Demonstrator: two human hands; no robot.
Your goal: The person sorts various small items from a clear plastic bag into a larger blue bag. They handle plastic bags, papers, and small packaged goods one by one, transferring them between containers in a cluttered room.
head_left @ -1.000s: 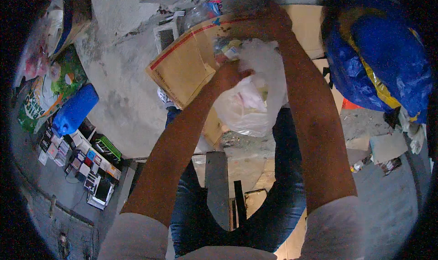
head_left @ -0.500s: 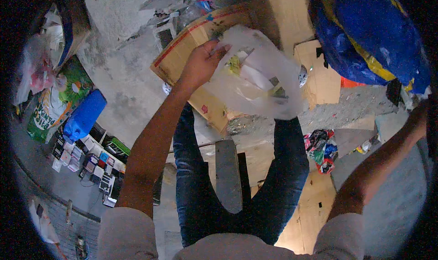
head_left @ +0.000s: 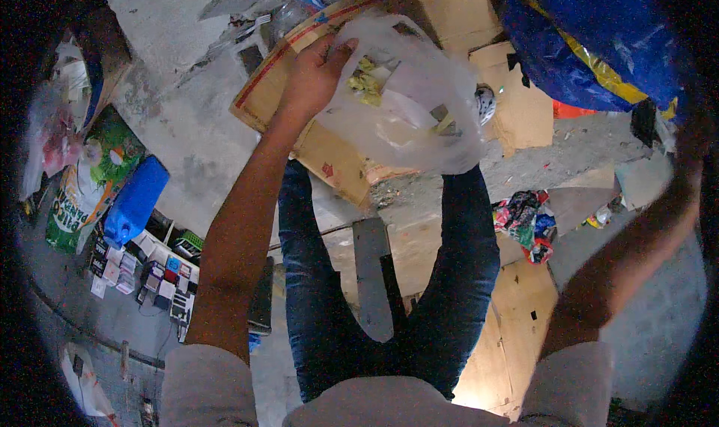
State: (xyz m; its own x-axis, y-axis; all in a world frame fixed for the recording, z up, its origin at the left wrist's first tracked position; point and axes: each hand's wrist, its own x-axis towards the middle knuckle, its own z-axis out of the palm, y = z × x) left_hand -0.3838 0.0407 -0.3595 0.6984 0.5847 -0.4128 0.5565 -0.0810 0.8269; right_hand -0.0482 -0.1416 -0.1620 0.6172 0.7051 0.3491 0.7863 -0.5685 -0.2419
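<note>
Since the earlier frame the right arm has swung out wide to the person's right, leaving the translucent plastic bag (head_left: pixel 408 105) to one hand alone. That left hand (head_left: pixel 314 75) has its fingers clenched on the bag's upper edge, holding it up in front of the knees; yellowish scraps and pale bits show through the film. Behind the bag lies a flattened cardboard box (head_left: pixel 329 154) with a red stripe, resting on the concrete floor (head_left: pixel 180 127).

Out at the right edge the right hand (head_left: pixel 693 146) is dim and blurred — whether its fingers are released or grasping something I cannot tell. Near it, at the upper right, sits a big blue sack (head_left: pixel 599 45) with yellow bands. A crumpled bundle of coloured cloth (head_left: pixel 526 221) lies on the floor just right of the right leg. To the left — well apart from the bag — stand a blue jerrycan (head_left: pixel 135 199) and a green printed sack (head_left: pixel 90 180).
</note>
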